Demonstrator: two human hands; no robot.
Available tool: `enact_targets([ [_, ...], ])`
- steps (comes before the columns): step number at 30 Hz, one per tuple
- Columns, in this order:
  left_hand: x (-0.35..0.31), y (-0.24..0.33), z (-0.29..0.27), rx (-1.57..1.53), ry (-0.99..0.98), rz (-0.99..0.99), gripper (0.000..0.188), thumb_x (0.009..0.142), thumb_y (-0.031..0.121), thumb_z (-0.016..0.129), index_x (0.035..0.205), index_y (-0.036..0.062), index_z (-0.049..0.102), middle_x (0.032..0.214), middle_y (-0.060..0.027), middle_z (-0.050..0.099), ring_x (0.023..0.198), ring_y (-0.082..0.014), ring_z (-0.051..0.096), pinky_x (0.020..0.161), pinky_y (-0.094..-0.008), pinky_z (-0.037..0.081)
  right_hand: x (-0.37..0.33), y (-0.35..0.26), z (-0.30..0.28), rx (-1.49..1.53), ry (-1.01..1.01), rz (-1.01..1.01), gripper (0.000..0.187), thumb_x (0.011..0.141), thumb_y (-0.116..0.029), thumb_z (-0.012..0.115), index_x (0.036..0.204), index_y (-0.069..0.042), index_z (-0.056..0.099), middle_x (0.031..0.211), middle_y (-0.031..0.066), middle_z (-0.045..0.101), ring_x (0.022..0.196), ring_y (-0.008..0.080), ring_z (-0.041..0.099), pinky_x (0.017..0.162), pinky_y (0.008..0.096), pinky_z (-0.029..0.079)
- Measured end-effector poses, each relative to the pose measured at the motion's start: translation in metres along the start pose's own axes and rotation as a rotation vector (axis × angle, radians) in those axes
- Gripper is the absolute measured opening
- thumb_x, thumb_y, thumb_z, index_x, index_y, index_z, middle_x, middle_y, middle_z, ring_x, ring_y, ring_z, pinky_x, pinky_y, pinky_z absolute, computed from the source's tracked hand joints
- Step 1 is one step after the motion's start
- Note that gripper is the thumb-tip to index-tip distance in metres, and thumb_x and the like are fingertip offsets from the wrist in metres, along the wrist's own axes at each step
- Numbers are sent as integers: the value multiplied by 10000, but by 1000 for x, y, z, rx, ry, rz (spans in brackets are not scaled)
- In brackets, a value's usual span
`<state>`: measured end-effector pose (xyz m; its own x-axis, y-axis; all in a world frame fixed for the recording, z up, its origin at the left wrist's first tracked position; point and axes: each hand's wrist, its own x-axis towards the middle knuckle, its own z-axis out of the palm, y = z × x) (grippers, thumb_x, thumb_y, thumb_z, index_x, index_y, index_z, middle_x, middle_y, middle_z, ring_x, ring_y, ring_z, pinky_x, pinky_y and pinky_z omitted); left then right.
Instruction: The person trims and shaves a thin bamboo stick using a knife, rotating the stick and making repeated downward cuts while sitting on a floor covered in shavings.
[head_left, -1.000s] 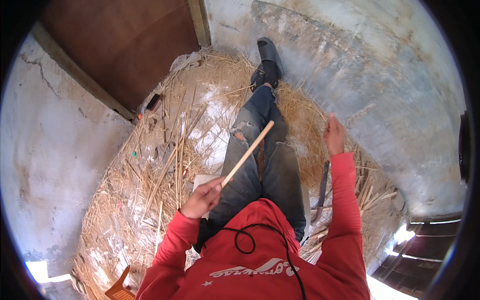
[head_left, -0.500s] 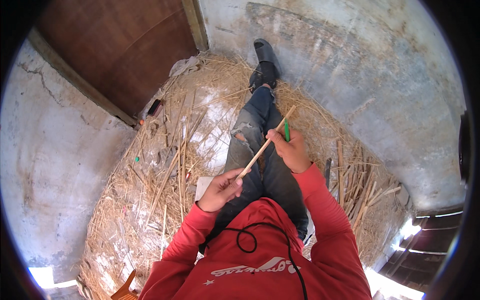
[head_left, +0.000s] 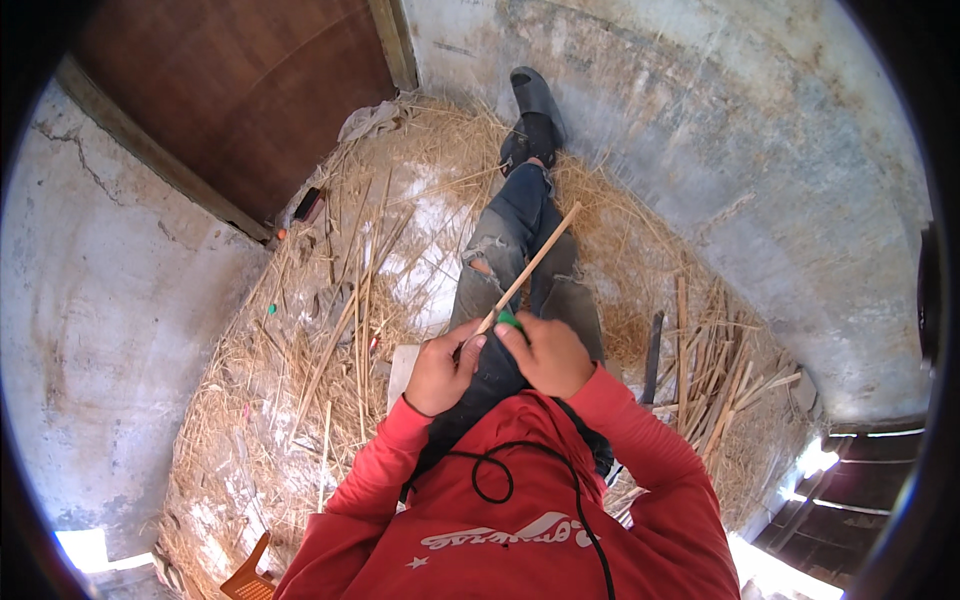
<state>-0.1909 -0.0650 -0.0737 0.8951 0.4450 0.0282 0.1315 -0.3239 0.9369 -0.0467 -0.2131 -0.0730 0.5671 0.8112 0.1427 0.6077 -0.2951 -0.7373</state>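
Note:
A thin, pale wooden stick (head_left: 545, 246) slants up and away over my outstretched legs (head_left: 505, 225). Its near end is pinched between the thumb and fingers of my left hand (head_left: 442, 372). Close beside it, my right hand (head_left: 552, 356) is closed around what looks like a green-handled knife (head_left: 510, 321). A bit of dark blade seems to touch the stick just above my left fingertips, though most of the tool is hidden by my hand. Both hands are above my lap, nearly touching.
Straw and shavings (head_left: 250, 420) cover the floor. Split sticks (head_left: 720, 375) are heaped at the right, and long strips (head_left: 362, 350) lie at the left. A dark flat bar (head_left: 653, 355) lies near my right knee. An orange plastic piece (head_left: 250, 575) stands lower left. Walls (head_left: 700, 130) enclose the corner.
My right hand with the green-handled tool has moved down along the stick toward my left hand. The stick's far end has shifted slightly left; my left hand still pinches its near end.

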Motion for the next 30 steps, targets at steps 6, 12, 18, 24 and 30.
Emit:
enact_targets([
  [6, -2, -2, 1, 223, 86, 64, 307, 1002, 123, 672, 1246, -62, 687, 661, -153, 631, 549, -179, 602, 568, -334, 493, -2, 0, 14, -126, -70, -16, 504, 1055, -494, 500, 914, -38, 661, 689, 250, 664, 684, 492, 662, 631, 593, 521],
  [12, -25, 19, -16, 300, 39, 60, 286, 969, 93, 692, 1222, -39, 709, 681, -245, 636, 563, -328, 664, 582, -386, 517, 36, 93, -26, -84, 250, 251, 580, 1076, -508, 444, 1025, 5, 710, 935, 282, 712, 899, 481, 685, 784, 538, 526],
  [18, -40, 13, -35, 220, 86, -35, 282, 992, 146, 691, 1213, -26, 725, 631, -169, 626, 508, -202, 596, 548, -340, 484, 24, 146, -119, 65, 456, 434, 606, 1076, -510, 478, 1110, 48, 711, 912, 275, 714, 894, 415, 696, 828, 465, 513],
  [24, -13, 31, -18, 256, 112, 57, 281, 988, 148, 694, 1209, -24, 721, 626, -196, 607, 505, -286, 602, 543, -378, 483, 13, 15, -71, 36, 280, 122, 483, 1054, -467, 538, 1034, 2, 647, 834, 273, 691, 807, 455, 688, 730, 484, 521],
  [30, -1, 43, -2, 372, 150, 162, 259, 939, 80, 704, 1181, -8, 731, 772, -266, 667, 665, -417, 675, 594, -435, 522, -9, -19, -7, -17, -16, -1, 428, 1045, -477, 536, 1058, -70, 670, 732, 253, 678, 716, 484, 679, 633, 568, 528],
])
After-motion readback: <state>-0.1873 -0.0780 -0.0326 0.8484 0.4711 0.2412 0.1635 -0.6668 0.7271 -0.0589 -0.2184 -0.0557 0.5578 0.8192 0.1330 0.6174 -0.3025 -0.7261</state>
